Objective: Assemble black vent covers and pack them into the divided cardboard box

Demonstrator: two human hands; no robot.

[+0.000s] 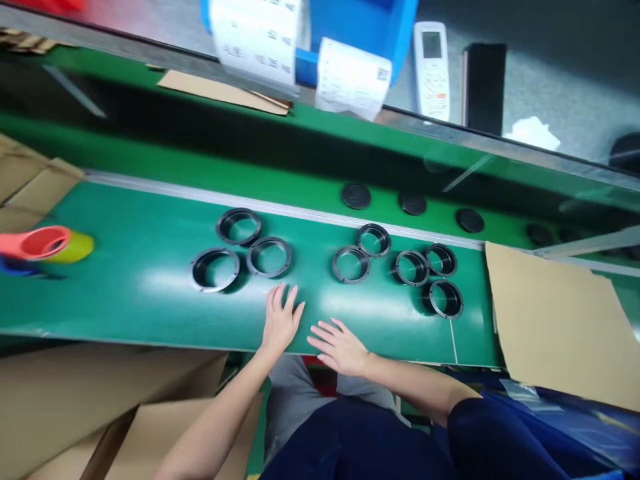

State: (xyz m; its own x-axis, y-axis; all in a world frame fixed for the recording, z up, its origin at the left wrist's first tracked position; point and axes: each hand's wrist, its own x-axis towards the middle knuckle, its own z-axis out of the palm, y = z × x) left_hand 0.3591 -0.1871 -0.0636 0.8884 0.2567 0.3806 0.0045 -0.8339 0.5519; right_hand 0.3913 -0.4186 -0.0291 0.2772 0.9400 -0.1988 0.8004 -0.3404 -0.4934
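Note:
My left hand (281,321) rests over the green bench top (150,300), fingers spread and holding nothing. Just in front of it is a black flanged ring (254,259), grouped with a second ring (225,227) and a third (201,272). Nearer the bench's front edge, my right hand (344,349) is stretched out with fingers apart and nothing in it. Beyond that hand lies another black ring (338,267), touching or almost touching one behind it (385,241). Further right are three more rings, one of them a ring tilted to the side (428,297).
Several black discs (356,196) line the bench's back strip. Cardboard (560,320) covers the right end; cartons (125,393) stand front left. A red and yellow tape roll (77,247) is far left. The overhead shelf holds a blue bin (360,27) and a remote control (433,73).

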